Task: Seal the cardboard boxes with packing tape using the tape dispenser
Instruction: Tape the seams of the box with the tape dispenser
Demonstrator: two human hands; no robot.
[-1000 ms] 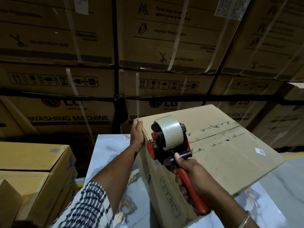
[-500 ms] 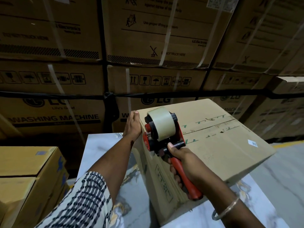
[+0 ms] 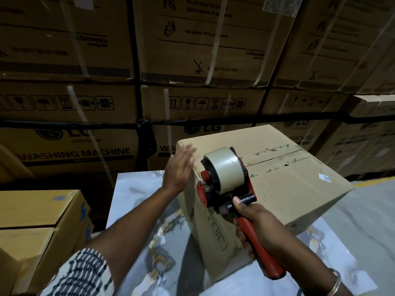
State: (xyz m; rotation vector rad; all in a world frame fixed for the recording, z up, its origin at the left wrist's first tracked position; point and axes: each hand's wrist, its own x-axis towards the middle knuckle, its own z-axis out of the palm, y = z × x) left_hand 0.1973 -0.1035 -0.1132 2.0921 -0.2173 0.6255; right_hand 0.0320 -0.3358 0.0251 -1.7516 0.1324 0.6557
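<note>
left hand (image 3: 178,170) has come off the box corner since half a second ago; it was gripping the top-left edge, now it hangs just beside that corner, palm toward the box, motion-blurred. fingers (image 3: 186,153) straight and loosely spread, holding nothing. cannot tell if they touch the cardboard.

right hand (image 3: 259,224) same grip as before: fingers curled round the red handle of the tape dispenser (image 3: 226,182), thumb up on the black roller bar. bangle (image 3: 336,282) on that wrist. patterned sleeve (image 3: 85,274) on the left arm, bottom of view.

dispenser sits at the near top edge of the cardboard box (image 3: 288,184), at the end of the centre seam, its head against the top-front edge. tape roll (image 3: 223,168) is mounted upright in the red frame, pale tape.

box stands on the marble-pattern table (image 3: 136,206), turned corner-on to the camera. top flaps closed, seam running away to the far right, small white label (image 3: 324,178) near the right edge.

left of the table: yellow-brown cartons (image 3: 40,212), lower than the table top.

behind everything: wall of stacked washing machine cartons (image 3: 203,50), strapped with pale bands, black strap (image 3: 74,124) across the row.
</note>
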